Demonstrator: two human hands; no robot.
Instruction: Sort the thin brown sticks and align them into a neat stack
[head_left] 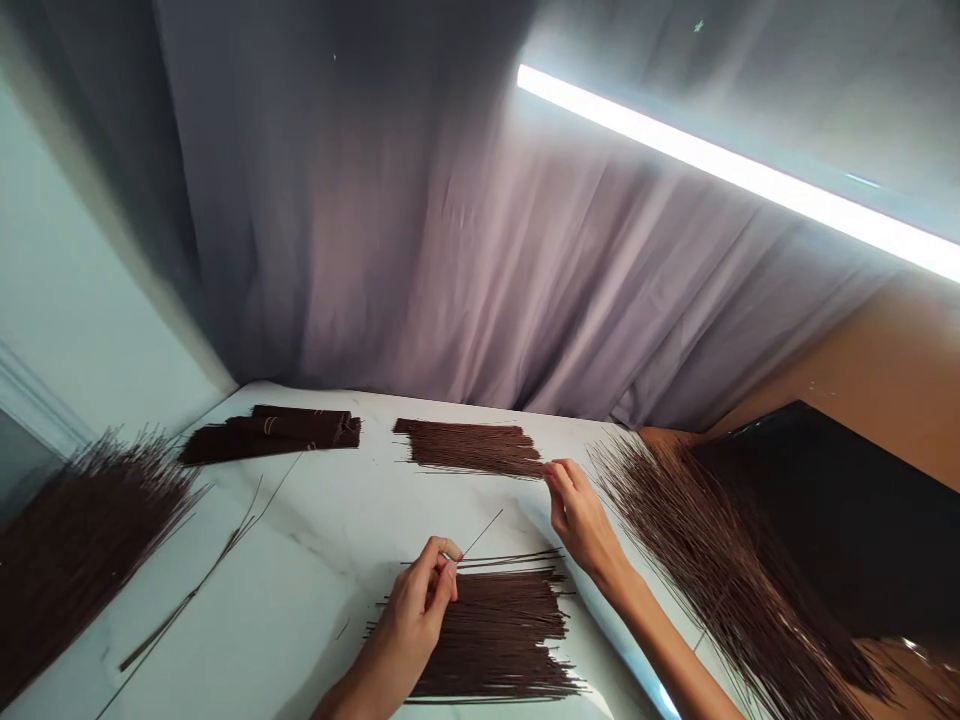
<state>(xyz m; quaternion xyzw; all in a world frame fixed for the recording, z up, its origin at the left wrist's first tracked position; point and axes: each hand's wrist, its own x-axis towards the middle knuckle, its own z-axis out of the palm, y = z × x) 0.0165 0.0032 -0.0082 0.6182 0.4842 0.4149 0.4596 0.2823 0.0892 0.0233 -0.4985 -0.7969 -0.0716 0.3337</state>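
My left hand [426, 595] is closed in a pinch on a thin dark-brown stick [482, 533], which points up and to the right. A finger of that hand has a tan wrap on it. Just below and to the right lies a wide layer of short brown sticks [502, 635], partly hidden by the hand. Farther back, my right hand [577, 510] pinches at the right end of a smaller pile of brown sticks [472, 447]. Its fingertips meet the stick ends there, and how many they grip cannot be made out.
Tied dark bundles [292, 430] lie at the back left of the white marbled table [300, 560]. Long brown strands are heaped at the left [82, 550] and right [712, 560]. A few loose strands [202, 570] lie left of centre. A black panel [810, 520] stands at the right; a grey curtain [375, 220] hangs behind.
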